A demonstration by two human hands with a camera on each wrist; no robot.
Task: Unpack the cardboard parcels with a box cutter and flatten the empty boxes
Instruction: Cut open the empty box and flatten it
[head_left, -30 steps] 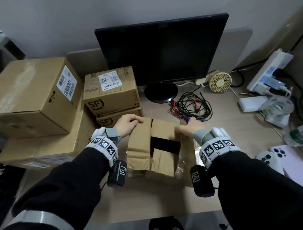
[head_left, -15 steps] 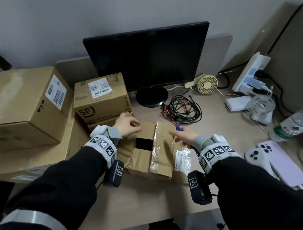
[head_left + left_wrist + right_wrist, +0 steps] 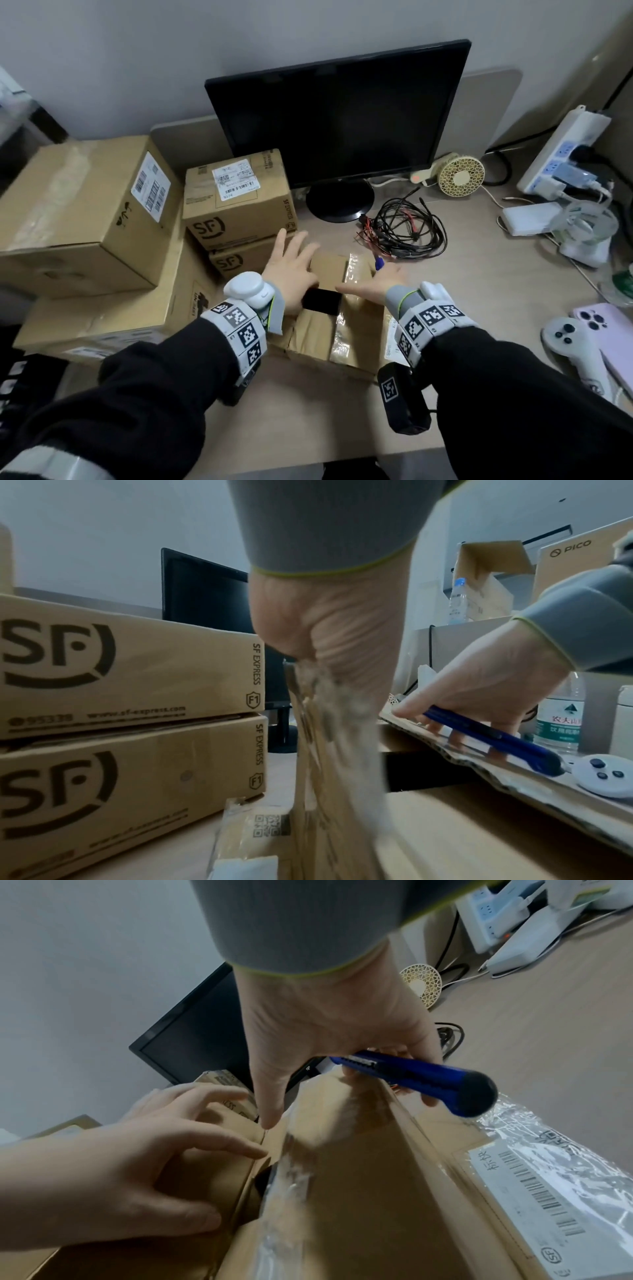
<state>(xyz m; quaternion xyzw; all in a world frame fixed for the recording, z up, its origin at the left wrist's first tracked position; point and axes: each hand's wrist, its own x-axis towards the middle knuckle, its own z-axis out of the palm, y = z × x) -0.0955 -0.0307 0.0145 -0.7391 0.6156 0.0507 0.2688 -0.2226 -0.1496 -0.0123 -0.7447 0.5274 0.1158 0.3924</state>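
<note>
Two hands spread our opened parcel (image 3: pixel 356 329): left hand (image 3: pixel 291 270) splayed, right hand (image 3: pixel 373 284) clutching the box cutter (image 3: pixel 421 1080). We judge the cutter could nick fingers if its blade is out.

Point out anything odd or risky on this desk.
The right hand presses a flap of the opened box while its fingers hold the blue box cutter, near the left hand. Whether the blade is out cannot be told.
</note>
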